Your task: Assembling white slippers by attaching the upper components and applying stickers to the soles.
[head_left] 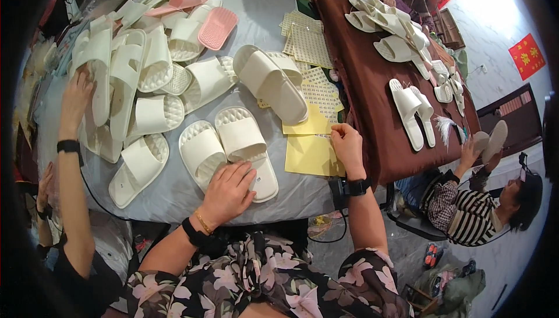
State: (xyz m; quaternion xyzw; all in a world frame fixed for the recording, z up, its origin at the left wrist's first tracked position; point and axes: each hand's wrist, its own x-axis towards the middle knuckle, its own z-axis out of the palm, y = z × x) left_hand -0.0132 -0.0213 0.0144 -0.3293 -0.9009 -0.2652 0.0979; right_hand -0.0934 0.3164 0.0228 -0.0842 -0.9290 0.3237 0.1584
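A grey-covered tabletop point(174, 193) carries a heap of cream slippers point(125, 70) at its far left, two pink ones point(216, 27) near the far edge, and a pair of cream slippers point(224, 146) at the near edge. Yellow sheets point(308, 155) and dotted sticker sheets point(308, 44) lie along its right side. Beside it, a brown-covered tabletop point(367, 91) bears more cream slippers point(396, 29).

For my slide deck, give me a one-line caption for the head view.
Left hand rests on a pair of white slippers while right hand touches yellow sheets.
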